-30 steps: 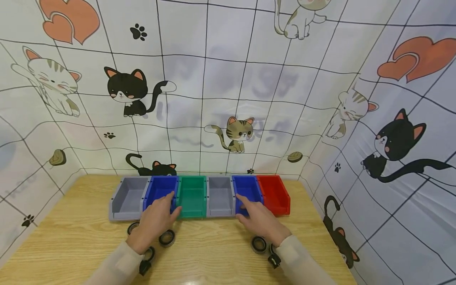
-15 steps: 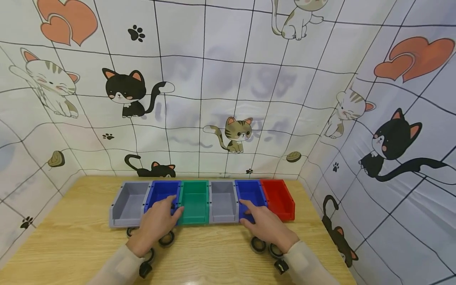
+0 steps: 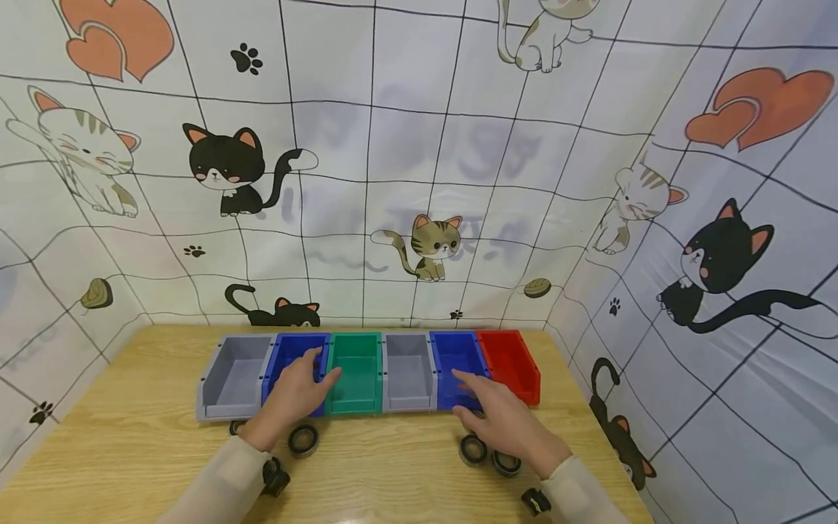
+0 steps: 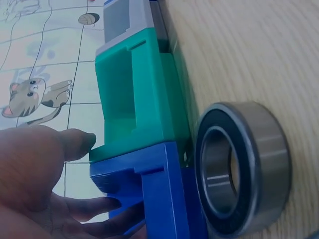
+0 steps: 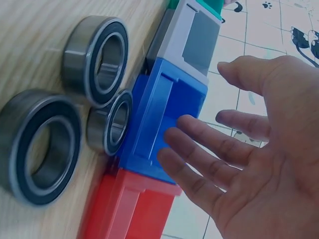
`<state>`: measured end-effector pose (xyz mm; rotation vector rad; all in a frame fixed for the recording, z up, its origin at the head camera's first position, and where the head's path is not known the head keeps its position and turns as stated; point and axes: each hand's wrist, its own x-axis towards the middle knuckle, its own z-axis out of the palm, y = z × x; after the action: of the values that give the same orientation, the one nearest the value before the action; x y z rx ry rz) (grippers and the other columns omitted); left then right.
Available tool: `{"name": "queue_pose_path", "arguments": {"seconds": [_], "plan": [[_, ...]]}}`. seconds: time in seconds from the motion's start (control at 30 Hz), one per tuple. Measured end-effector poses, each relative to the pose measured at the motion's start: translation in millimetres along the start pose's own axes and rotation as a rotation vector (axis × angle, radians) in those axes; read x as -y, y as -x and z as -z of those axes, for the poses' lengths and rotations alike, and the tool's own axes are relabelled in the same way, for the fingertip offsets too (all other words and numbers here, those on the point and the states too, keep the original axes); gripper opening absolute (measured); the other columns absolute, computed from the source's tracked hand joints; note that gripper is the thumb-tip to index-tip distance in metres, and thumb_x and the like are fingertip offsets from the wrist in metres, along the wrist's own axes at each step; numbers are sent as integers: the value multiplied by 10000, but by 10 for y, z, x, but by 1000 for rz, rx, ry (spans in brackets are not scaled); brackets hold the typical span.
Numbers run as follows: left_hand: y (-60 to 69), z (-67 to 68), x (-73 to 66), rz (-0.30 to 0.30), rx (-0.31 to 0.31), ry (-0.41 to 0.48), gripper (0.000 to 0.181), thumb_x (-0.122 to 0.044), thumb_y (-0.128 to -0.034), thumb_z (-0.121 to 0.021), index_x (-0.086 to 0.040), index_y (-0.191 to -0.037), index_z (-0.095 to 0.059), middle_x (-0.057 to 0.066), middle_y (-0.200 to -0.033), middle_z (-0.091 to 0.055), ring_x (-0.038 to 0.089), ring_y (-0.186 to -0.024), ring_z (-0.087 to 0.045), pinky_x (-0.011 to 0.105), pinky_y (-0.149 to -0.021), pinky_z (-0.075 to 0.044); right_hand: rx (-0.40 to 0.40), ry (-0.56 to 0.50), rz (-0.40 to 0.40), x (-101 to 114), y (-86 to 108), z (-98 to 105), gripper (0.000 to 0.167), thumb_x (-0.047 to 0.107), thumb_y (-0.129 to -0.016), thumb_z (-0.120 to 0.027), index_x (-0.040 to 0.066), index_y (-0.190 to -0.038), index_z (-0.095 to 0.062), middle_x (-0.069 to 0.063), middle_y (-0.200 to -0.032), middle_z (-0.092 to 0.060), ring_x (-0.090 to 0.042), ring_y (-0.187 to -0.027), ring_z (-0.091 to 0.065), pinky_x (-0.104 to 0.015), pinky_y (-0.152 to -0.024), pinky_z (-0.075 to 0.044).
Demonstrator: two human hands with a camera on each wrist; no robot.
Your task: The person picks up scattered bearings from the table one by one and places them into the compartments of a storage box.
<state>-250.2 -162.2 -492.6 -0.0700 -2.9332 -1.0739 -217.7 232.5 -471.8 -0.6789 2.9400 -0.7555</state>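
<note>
My left hand [image 3: 294, 397] reaches over the left blue bin [image 3: 278, 353]. Its thumb points toward the green bin [image 3: 356, 389], and in the left wrist view fingertips overlap the blue bin's cavity; contact cannot be told. My right hand [image 3: 511, 418] hovers in front of the right blue bin [image 3: 455, 356], fingers spread and relaxed, holding nothing. Below the left hand lies a ball bearing [image 3: 303, 440] with a black seal. Near the right hand are two more bearings [image 3: 473, 450] in the head view; the right wrist view adds a smaller bearing [image 5: 110, 122] against the blue bin.
The bins stand in one joined row, with a left grey bin [image 3: 232, 382], a second grey bin [image 3: 409, 375] and a red bin [image 3: 511, 364]. A cat-print cloth [image 3: 340, 182] hangs behind the wooden table [image 3: 386, 466]. Another bearing is partly hidden by the left forearm.
The bin row has come slightly nearer and to the right. My right hand has then drawn back from the blue bin's wall. The left hand's fingers have lifted a little.
</note>
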Motion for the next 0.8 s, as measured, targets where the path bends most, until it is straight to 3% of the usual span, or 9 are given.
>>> {"name": "queue_pose_path", "arguments": {"seconds": [0.23, 0.4, 0.57, 0.67, 0.8], "plan": [[-94, 10, 46, 48, 51, 65, 776, -379, -1195, -662, 38, -1783, -374, 384, -1732, -520, 614, -1516, -608, 754, -1183, -575, -15, 0, -64, -78, 189, 48, 603, 311, -1085, -860, 173, -1638, -663, -76, -1403, -798, -248, -1164, -817, -426, -958, -734], [-138, 1, 86, 87, 81, 110, 778, -370, -1191, -664, -28, -1816, -350, 363, -1782, -468, 626, -1571, -546, 776, -1213, -538, -9, 21, -129, -160, 312, 65, 516, 357, -1070, -877, 191, -1538, -736, -35, -1348, -793, -206, -1139, -806, -436, -951, -732], [-157, 12, 124, 96, 110, 165, 805, -387, -1181, -680, -74, -1834, -330, 368, -1751, -501, 621, -1561, -559, 752, -1198, -557, 22, 63, -183, -230, 416, 108, 489, 375, -1011, -936, 222, -1448, -780, 11, -1300, -783, -163, -1104, -751, -353, -880, -699], [-163, 31, 144, 92, 124, 197, 825, -402, -1178, -690, -87, -1842, -316, 370, -1721, -533, 607, -1520, -602, 724, -1162, -587, 61, 90, -185, -258, 451, 119, 499, 393, -967, -972, 231, -1405, -798, 7, -1285, -764, -179, -1111, -733, -400, -891, -705], [-155, 48, 166, 99, 133, 220, 835, -410, -1176, -697, -103, -1847, -308, 363, -1709, -547, 588, -1488, -636, 713, -1147, -598, 127, 111, -139, -305, 480, 92, 547, 398, -911, -1013, 228, -1388, -807, -20, -1343, -747, -233, -1199, -727, -595, -1037, -697]]}}
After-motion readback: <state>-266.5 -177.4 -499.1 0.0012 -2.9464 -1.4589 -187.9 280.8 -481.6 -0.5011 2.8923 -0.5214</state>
